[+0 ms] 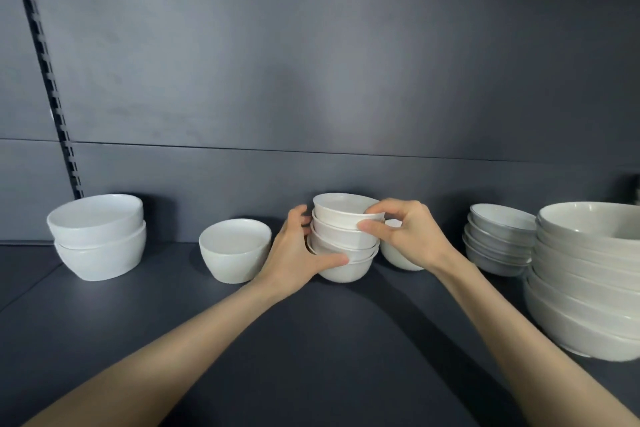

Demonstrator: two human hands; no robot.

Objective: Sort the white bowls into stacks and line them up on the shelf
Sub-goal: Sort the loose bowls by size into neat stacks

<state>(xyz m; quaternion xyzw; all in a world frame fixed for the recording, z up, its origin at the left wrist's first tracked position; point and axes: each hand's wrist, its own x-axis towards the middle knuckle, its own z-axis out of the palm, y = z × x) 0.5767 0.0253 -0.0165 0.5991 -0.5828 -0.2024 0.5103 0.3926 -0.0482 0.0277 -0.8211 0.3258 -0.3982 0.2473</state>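
The left hand [298, 253] curls round the left side of a stack of small white bowls [341, 236], thumb laid across the front of the lowest bowls and fingers wrapped round the stack's flank. The right hand [405, 236] pinches the top bowl [341, 210] at its right rim, thumb on the outer wall and fingertips hooked over the edge. The stack stands between the two hands, in the middle of the shelf [311, 340] and near its back. At least four bowls are nested in it, mouths up, the column upright. The top bowl sits a little askew, its rim dipping toward the right hand, not quite level in the one below.

Just behind the right hand, partly hidden by it, a lone bowl [396, 257] rests on the shelf close beside the stack. To the left of the left hand stands a single white bowl [235, 250], mouth up, near the hand but apart from it. Further left, a pair of wider bowls [98, 236] is nested, the upper one tilted. To the right, a stack of shallow grey-rimmed bowls [498, 239] stands near the back, and a tall stack of large bowls [588, 274] sits at the right edge, nearer the front. Behind it all rises the dark back panel [311, 80], with a slotted upright [45, 73] at the left.
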